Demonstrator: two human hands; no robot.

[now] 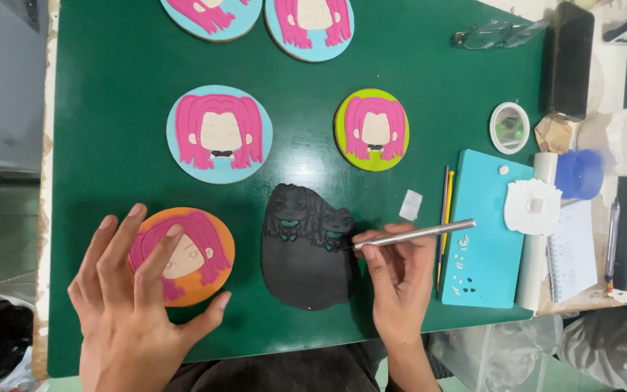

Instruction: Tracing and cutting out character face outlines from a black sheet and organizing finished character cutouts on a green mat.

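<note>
Here the left hand (128, 290) lies fingers spread on a round orange disc (186, 255), right hand (399, 279) pinching a slim metal tool (415, 234)

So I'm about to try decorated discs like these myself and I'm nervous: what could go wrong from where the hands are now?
1. The left hand lies across the orange disc, so its fingers could dent or smear the pink hair.
2. The right hand holds the metal tool with its tip at the black piece; a slip might gouge the small figures.
3. The pencils lie close beside that hand and could get knocked.
</note>
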